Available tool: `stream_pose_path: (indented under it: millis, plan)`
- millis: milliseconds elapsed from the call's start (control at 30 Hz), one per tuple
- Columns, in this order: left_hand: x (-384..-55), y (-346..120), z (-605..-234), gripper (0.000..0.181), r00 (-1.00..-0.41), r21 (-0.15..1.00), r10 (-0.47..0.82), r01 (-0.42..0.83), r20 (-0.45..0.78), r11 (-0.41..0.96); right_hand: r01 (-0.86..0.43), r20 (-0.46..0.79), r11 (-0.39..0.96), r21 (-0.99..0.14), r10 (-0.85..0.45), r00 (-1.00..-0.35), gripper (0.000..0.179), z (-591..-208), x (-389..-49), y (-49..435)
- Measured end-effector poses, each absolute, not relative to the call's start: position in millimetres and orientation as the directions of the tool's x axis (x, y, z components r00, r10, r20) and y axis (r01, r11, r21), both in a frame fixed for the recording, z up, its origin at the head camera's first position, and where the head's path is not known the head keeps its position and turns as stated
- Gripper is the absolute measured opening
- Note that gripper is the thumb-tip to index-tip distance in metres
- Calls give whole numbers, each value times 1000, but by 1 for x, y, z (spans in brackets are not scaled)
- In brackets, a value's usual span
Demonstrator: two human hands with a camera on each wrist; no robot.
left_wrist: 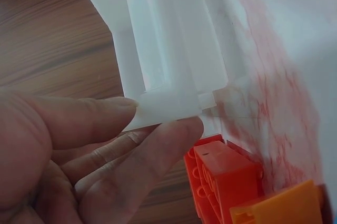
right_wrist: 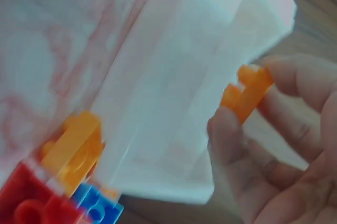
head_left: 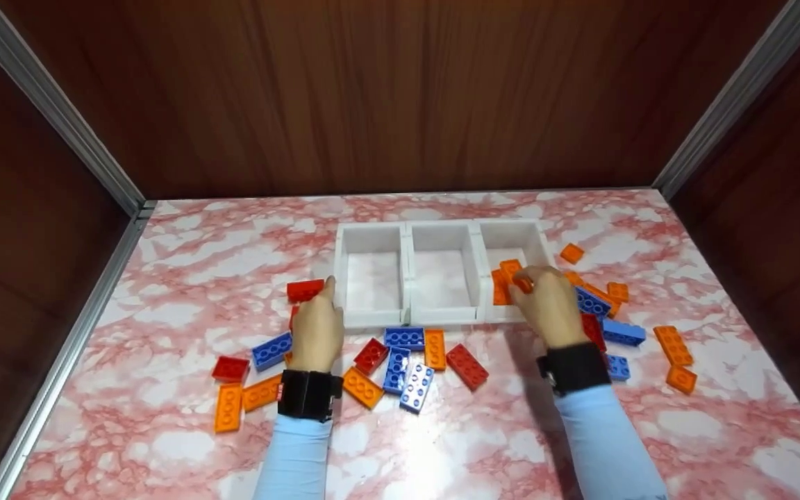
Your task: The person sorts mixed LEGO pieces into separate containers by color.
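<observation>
A white three-compartment tray (head_left: 408, 292) stands in the middle of the table. At its left end is my left hand (head_left: 317, 330), thumb and finger apart with the tips right at the tray's corner (left_wrist: 163, 100). Close beside this hand lie red bricks (head_left: 305, 289), also seen in the left wrist view (left_wrist: 226, 168). Over the right compartment, my right hand (head_left: 549, 309) pinches a small orange toy brick (right_wrist: 251, 95) between thumb and finger. Other orange bricks (head_left: 501, 288) lie in that compartment, partly hidden by the hand.
Red, blue and orange bricks lie in front of the tray, among them a red brick (head_left: 467, 367) and a blue brick (head_left: 416, 387). More lie left and right, including an orange brick (head_left: 673, 345). Wooden panels (head_left: 400, 97) enclose the table's back and sides.
</observation>
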State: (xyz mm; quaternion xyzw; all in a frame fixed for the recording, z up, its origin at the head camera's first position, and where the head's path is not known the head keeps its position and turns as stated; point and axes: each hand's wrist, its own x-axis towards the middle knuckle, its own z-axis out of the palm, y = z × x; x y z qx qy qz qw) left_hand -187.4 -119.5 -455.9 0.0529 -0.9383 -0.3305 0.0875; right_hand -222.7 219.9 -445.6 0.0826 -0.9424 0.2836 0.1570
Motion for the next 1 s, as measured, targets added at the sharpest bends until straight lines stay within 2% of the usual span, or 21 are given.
stream_pose_path:
  millis: [267,600,833,1000]
  plan:
    - [-186,-117,-457,52,-983,642,-147,-44,108,765,-187,316,887,-422,-49,-947,18,-454,-232,212]
    - [-186,-119,-458,52,-985,619,-132,-35,111,784,-207,381,844,-495,-3,-925,18,-444,-205,224]
    - [-187,-121,-455,50,-986,617,-133,-41,104,786,-273,524,818,-506,40,-851,14,-439,-176,223]
    - [-187,-122,-455,48,-984,608,-134,-36,117,793,-305,590,800,-517,75,-804,12,-449,-170,229]
